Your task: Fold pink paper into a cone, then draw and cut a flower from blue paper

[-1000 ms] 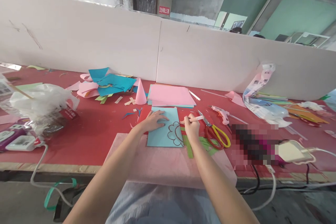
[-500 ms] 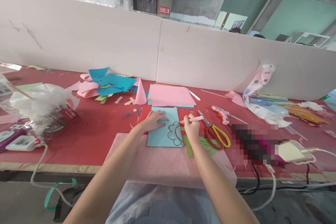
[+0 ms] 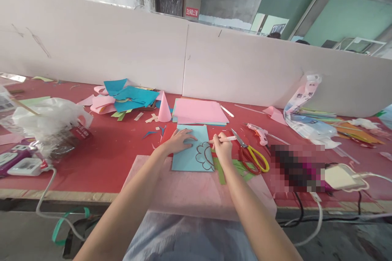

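A light blue sheet of paper (image 3: pixel 186 159) lies in front of me, with a dark scalloped flower outline (image 3: pixel 203 155) drawn along its right side. My left hand (image 3: pixel 181 140) rests flat on the upper left of the sheet, fingers spread. Closed around a pale marker (image 3: pixel 229 139), my right hand (image 3: pixel 221 147) is at the sheet's right edge, and the tip is close to the upper end of the outline. Just right of that hand are scissors (image 3: pixel 252 155) with red and yellow handles. Green paper strips (image 3: pixel 240 167) lie partly under my right forearm.
Behind the sheet are a stack of pink paper (image 3: pixel 197 111) and a pink paper cone (image 3: pixel 164 108). A pink glue gun (image 3: pixel 258 133) lies to the right, near a plastic package (image 3: pixel 309 124). Paper scraps (image 3: pixel 134 96) and a plastic bag (image 3: pixel 45 118) are at left. A white partition (image 3: pixel 122 45) stands behind.
My right hand has shifted very slightly to the left with the marker, which has tilted a little. My left hand and the sheet have stayed in place.
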